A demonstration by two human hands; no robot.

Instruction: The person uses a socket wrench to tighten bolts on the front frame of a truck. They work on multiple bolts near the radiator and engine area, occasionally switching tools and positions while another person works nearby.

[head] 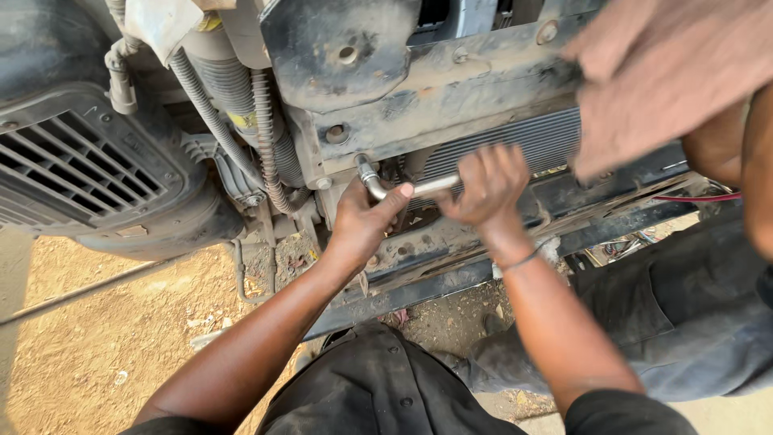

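Bright steel shows between two dark hands: an L-shaped socket wrench (394,187) lies across the front of a vehicle, its bent socket end (366,171) pushed against a bolt on the grimy metal bracket (419,113) just left of centre. The left hand (362,221) closes around the bend of the wrench, thumb laid along the top of the shaft and fingers curled underneath, so the grip is tight on the tool near its working end. The right hand (487,185) is a closed fist on the far end of the handle, knuckles up, with only a short stretch of bare shaft visible between the two hands. A thin dark band (523,259) circles the right wrist.

Behind the wrench, to the right, runs the finned face of a radiator or condenser (523,141). Corrugated hoses (262,129) hang down at the left of the bracket, and further left sits a black plastic grille (80,169). Below lies reddish dirt ground (121,322). At the upper right a blurred hand of another person (668,72) reaches in close to the camera, and that person's grey trouser leg (684,314) fills the near right.
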